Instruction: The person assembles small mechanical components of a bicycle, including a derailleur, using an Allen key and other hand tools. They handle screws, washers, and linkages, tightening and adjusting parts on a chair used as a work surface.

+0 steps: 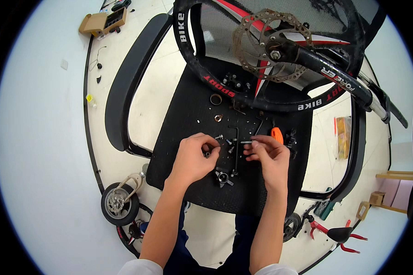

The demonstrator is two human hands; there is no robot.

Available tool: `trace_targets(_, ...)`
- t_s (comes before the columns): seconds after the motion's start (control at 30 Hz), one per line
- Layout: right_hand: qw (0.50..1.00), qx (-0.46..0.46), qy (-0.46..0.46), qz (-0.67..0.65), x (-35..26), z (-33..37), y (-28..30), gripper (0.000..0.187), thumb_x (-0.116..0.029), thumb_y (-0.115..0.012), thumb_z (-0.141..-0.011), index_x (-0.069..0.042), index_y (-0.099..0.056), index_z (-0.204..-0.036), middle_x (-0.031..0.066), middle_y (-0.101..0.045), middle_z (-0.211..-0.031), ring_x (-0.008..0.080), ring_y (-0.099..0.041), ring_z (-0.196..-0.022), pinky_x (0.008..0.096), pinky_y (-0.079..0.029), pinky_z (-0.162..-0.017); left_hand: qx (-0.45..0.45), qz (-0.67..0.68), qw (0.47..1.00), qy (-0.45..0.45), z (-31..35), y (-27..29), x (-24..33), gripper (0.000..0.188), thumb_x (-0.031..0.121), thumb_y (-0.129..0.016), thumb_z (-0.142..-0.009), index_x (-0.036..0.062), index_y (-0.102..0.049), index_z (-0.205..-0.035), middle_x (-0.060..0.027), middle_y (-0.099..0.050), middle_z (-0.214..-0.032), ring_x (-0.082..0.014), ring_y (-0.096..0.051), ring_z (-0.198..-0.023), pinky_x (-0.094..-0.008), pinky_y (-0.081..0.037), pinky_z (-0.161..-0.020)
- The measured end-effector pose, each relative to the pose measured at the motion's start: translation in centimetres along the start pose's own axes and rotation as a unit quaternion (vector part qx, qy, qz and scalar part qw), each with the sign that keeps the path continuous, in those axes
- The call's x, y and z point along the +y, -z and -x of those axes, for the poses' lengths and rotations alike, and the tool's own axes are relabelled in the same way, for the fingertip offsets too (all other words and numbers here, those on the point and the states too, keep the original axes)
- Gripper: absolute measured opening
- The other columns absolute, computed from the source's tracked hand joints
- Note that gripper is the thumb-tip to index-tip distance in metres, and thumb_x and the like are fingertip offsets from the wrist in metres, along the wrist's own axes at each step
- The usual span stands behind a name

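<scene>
My left hand (195, 158) is curled over the black chair seat (202, 190), its fingers closed round small metal parts that I cannot fully make out. In my right hand (270, 158) a short silver bolt (247, 142) is pinched between thumb and fingers, pointing left. Between the hands lie a long black hex key (237, 158) and a few small bolts (230, 145). A silver and black knob-like part with arms (223, 178) rests just below them. Beyond my right hand are an orange tool (276, 134) and some black parts (292, 140).
A bicycle wheel (195, 73) with a rusty brake disc (243, 43) and a black fork (344, 80) leans across the far seat. A brass nut (218, 118) and a dark ring (215, 99) lie before it. Armrests (133, 78) flank the seat. A small wheel (119, 204) stands on the floor.
</scene>
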State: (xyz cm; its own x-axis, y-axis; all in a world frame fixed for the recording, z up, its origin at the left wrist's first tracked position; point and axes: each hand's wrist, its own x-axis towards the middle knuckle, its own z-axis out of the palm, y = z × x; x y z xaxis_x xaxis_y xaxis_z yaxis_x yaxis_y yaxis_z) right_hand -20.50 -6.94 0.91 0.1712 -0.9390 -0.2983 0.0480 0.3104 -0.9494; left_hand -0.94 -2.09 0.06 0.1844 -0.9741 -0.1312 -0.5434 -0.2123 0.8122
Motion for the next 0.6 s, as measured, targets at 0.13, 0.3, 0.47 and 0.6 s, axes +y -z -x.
trace_targets(0.13,1.0,-0.027,-0.001,0.006,0.5,0.0,-1.0,0.02,-0.004,-0.064,-0.091,0.008,-0.067,-0.107,0.0162,-0.073,-0.089,0.02,-0.072,-0.08,0.0285,-0.059,-0.07,0.017,0.0,0.999,-0.045,0.0,-0.9,-1.0,0.013,0.004,-0.075,-0.078,0.0007,-0.071,-0.089,-0.0114,-0.065,-0.084,-0.022,-0.065,-0.074,-0.032,-0.051,-0.064)
trace_targets(0.3,1.0,-0.012,-0.009,0.012,-0.1,0.0,-0.9,0.02,-0.003,-0.064,-0.091,0.008,-0.067,-0.107,0.0164,-0.073,-0.089,0.0203,-0.072,-0.081,0.0284,-0.059,-0.07,0.054,-0.034,0.997,-0.041,0.0,-1.6,-1.6,0.019,0.0,-0.077,-0.076,-0.0001,-0.071,-0.093,-0.0109,-0.063,-0.083,-0.0208,-0.063,-0.07,-0.0316,-0.051,-0.064)
trace_targets(0.47,1.0,-0.011,-0.003,0.017,-0.1,-0.1,-0.5,0.021,-0.004,-0.064,-0.091,0.008,-0.067,-0.108,0.0165,-0.073,-0.089,0.0203,-0.072,-0.08,0.0288,-0.059,-0.071,0.096,-0.053,0.994,-0.005,-0.1,-0.7,-1.7,0.016,0.001,-0.077,-0.076,-0.0007,-0.072,-0.09,-0.0114,-0.062,-0.084,-0.0226,-0.061,-0.068,-0.0332,-0.051,-0.065)
trace_targets(0.6,1.0,-0.012,-0.004,0.017,0.0,0.1,-0.7,0.02,-0.003,-0.064,-0.092,0.008,-0.067,-0.108,0.0157,-0.073,-0.09,0.0197,-0.072,-0.081,0.0282,-0.059,-0.071,0.062,-0.081,0.994,-0.027,0.1,-0.5,-1.3,0.013,0.002,-0.077,-0.078,-0.003,-0.071,-0.088,-0.0111,-0.067,-0.082,-0.0189,-0.066,-0.069,-0.0312,-0.052,-0.064)
